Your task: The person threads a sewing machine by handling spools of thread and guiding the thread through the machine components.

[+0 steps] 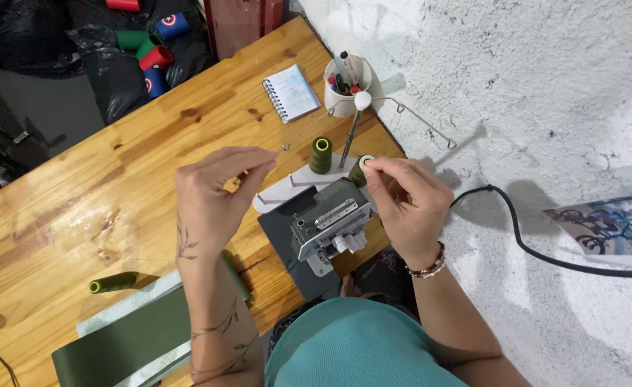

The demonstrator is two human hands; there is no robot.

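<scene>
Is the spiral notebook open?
No, the spiral notebook lies closed on the wooden table, beside the pen cup.

bright, even daylight; sharp focus, soft shadows on wall, glare on tabletop.

A small sewing machine [328, 229] sits at the right edge of the wooden table [115, 193], with a thread stand [294, 188] just beyond it carrying one upright spool [321, 155] on the left and a second spool [360, 170] on the right, which the right hand [404, 199] touches. The left hand [212, 197] hovers left of the stand, while farther off lie a notebook [291, 93] and, to its right, a cup of pens [345, 84] at the table's far right corner. Near the left, a loose spool [113, 282] lies on its side beside a strip of fabric [133, 340] at the near edge.
</scene>
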